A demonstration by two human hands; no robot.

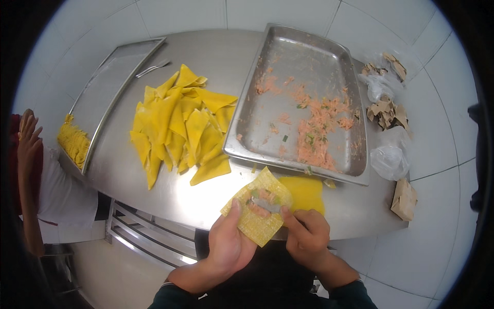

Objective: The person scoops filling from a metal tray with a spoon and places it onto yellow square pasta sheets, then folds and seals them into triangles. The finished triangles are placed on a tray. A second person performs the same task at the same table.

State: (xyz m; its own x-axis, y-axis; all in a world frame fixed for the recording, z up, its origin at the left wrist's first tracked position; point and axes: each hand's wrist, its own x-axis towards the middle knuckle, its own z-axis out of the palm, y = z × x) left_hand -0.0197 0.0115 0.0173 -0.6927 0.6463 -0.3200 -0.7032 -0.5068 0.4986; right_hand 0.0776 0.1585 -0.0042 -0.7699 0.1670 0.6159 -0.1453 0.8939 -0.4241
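A square yellow dough wrapper (267,234) lies across the palm and fingers of my left hand (229,242), its thumb over the near left edge. On its middle sits a dab of pinkish-orange filling (268,194) with green bits. My right hand (309,237) is closed, its fingertips at the wrapper's right edge, gripping a small flat metal utensil (266,207) whose end rests on the filling; its handle is hidden. Beyond my hands a stack of flat yellow wrappers (304,190) lies on the table. A deep steel tray (296,54) holds more filling, spread mostly toward its near right.
A loose pile of yellow wrappers (175,123) covers the steel table (211,49) left of the tray. Farther left are a metal fork (153,68) and a framed rack (110,77) with yellow pieces. Another person's hand (30,136) shows at far left. Plastic bags (389,159) and torn cardboard (387,114) lie right.
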